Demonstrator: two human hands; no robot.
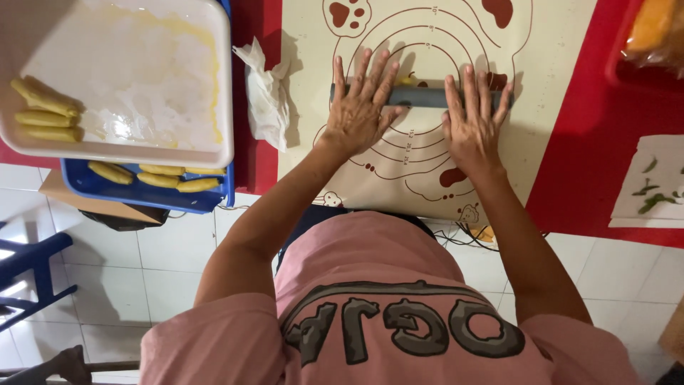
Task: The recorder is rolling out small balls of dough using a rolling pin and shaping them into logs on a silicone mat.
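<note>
Left hand (362, 107) lay flat, fingers spread wide, palm down on the left part of a dark grey rolling pin (426, 97). Right hand (472, 120) was the same: flat, fingers fanned out, pressing on the pin's right part. Neither hand gripped or pinched; both were open, palms resting on top. The pin lay crosswise between the two hands, its middle stretch bare and visible. A small bit of yellow dough (407, 77) showed just above the pin near the left fingertips; how much sat under the pin could not be told.

The pin rested on a cream baking mat (548, 64) printed with brown concentric circles and paw shapes, spread over a red table (591, 135). A crumpled white plastic wrap (265, 93) lay at the mat's left edge, near the left wrist. Further left sat a white tray (142, 78), greasy inside, holding yellow dough rolls (43, 114) at its left side. Under it, a blue tray (142, 192) held more yellow rolls (153, 176). Far right, a white sheet with green leaves (652, 187) lay on the table, and a red container with orange contents (652, 36) sat at the top corner. The person wore a pink shirt (377, 285); white floor tiles (164, 278) lay below.
</note>
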